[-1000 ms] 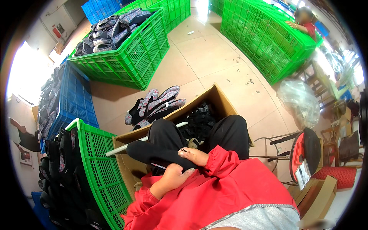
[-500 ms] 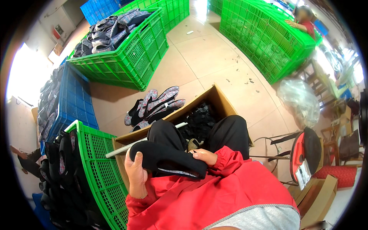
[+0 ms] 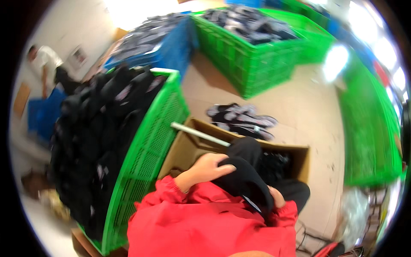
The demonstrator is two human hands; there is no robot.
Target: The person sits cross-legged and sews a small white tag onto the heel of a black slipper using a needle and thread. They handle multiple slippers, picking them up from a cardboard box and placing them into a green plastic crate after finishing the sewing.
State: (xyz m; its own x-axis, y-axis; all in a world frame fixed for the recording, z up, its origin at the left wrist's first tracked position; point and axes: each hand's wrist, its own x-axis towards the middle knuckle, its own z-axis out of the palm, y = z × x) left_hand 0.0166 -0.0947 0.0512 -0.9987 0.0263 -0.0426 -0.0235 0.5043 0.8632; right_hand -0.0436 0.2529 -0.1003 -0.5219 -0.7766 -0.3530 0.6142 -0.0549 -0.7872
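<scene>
Light: bright daylight, blown-out glare above and right of the green crate | Shadows: soft, beneath the crate's far neighbours | Blur: whole frame motion-smeared, worst right of the crate | Distortion: strong fisheye bending, black vignette at rim

Bright red jacket with elastic gathered cuffs at lower centre, black trousers beyond, bare hands

Right hand mostly behind black shoe
</scene>
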